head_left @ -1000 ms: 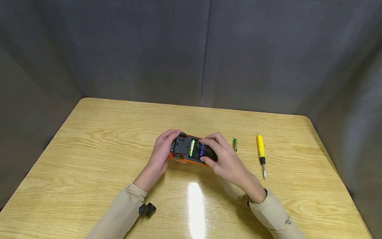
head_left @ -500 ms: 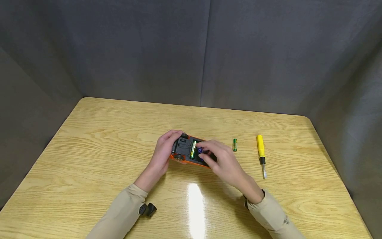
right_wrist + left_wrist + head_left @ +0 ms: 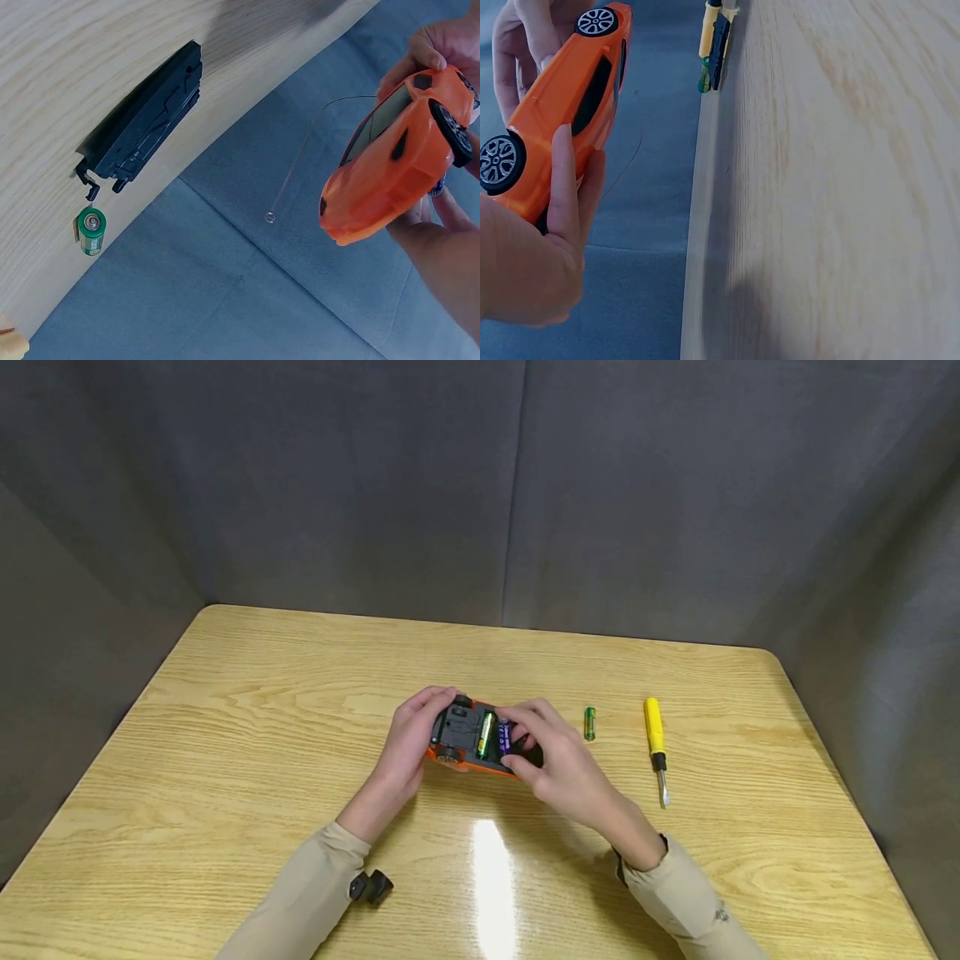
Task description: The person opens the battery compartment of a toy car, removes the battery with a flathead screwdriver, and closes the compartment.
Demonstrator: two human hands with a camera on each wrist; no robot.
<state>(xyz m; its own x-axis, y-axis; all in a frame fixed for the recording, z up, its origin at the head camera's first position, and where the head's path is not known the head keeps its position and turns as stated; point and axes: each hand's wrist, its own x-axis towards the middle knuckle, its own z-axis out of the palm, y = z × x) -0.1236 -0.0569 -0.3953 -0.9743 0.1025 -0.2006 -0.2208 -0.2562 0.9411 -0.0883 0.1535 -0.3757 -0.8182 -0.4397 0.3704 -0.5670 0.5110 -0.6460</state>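
Observation:
An orange toy car (image 3: 459, 731) is held with its dark underside up, clear of the table. My left hand (image 3: 408, 735) grips its left end, thumb on top by the wheels; the left wrist view shows fingers along the orange body (image 3: 562, 94). In the open battery compartment, a green battery (image 3: 486, 735) sits on the left side. Beside it, my right hand (image 3: 562, 756) pinches a purple battery (image 3: 504, 737) between thumb and fingertips, right at the compartment. That hand hides the car's right end in the head view.
A loose green battery (image 3: 590, 724) lies right of the car, with a yellow-handled screwdriver (image 3: 654, 727) farther right. In the right wrist view a black plastic cover (image 3: 146, 116) lies on the table near that battery. A thin wire (image 3: 300, 154) sticks out from the car.
My right fingers closed in over the purple battery, then spread along it, so more of it shows now. The left hand and the car stay nearly in place.

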